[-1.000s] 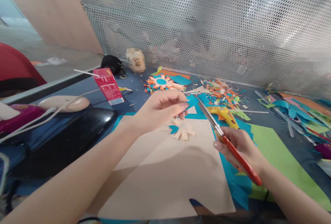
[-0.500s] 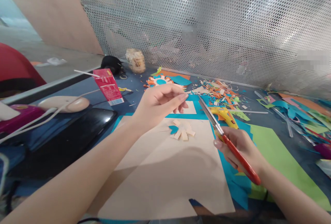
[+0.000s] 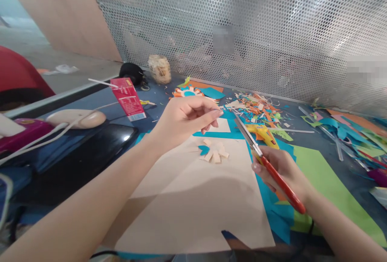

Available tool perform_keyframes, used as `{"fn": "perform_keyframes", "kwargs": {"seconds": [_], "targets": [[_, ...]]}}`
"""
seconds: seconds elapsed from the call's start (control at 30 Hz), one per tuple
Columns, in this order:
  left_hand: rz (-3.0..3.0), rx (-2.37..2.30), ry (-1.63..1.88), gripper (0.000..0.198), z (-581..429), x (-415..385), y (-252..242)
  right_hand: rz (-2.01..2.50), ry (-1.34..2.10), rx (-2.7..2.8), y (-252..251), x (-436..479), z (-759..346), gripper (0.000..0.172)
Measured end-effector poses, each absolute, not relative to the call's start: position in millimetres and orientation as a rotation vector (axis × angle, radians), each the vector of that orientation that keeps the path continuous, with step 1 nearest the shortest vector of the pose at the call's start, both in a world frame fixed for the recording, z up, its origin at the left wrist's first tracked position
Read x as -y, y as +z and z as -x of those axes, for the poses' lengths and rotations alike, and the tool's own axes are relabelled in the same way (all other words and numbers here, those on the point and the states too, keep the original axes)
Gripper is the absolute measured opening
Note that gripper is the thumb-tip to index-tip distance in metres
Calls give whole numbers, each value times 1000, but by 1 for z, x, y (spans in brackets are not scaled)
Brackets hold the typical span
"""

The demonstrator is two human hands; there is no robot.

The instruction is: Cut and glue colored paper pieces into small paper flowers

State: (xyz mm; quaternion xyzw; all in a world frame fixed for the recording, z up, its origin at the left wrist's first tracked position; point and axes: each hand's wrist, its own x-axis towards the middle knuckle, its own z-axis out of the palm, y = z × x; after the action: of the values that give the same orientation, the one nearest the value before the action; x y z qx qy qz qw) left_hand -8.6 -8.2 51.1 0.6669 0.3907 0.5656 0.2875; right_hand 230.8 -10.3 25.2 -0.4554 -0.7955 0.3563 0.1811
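My left hand is raised over the far part of a large cream paper sheet, thumb and fingertips pinched together. Whatever the pinch holds is too small to make out. In my right hand is a pair of scissors with red handles, the blades pointing up and left, close to the left fingertips. Below the hands, cream paper strips lie in a flower-like ring on the sheet, with one blue petal-shaped piece at their left.
A yellow glue gun lies behind my right hand, before a heap of paper scraps. Green sheets are at right. Left are a red drink carton, a pale mouse and a black tablet-like slab. A perforated metal panel stands behind.
Both hands keep nearly the same pose. The scissors' tips stay close to the left fingertips, and the whole view has shifted slightly.
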Motion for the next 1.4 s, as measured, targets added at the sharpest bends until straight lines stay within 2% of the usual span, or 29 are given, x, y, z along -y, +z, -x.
{"fn": "perform_keyframes", "kwargs": {"seconds": [0.57, 0.77, 1.4], "targets": [[-1692, -906, 1456, 1, 14, 7, 53, 1310, 999, 2274, 26, 12, -232, 40], [-1582, -813, 1556, 7, 11, 4, 51, 1297, 1027, 2269, 26, 10, -231, 36], [-1485, -770, 1640, 13, 9, 4, 50, 1286, 1012, 2324, 27, 11, -229, 38]]}}
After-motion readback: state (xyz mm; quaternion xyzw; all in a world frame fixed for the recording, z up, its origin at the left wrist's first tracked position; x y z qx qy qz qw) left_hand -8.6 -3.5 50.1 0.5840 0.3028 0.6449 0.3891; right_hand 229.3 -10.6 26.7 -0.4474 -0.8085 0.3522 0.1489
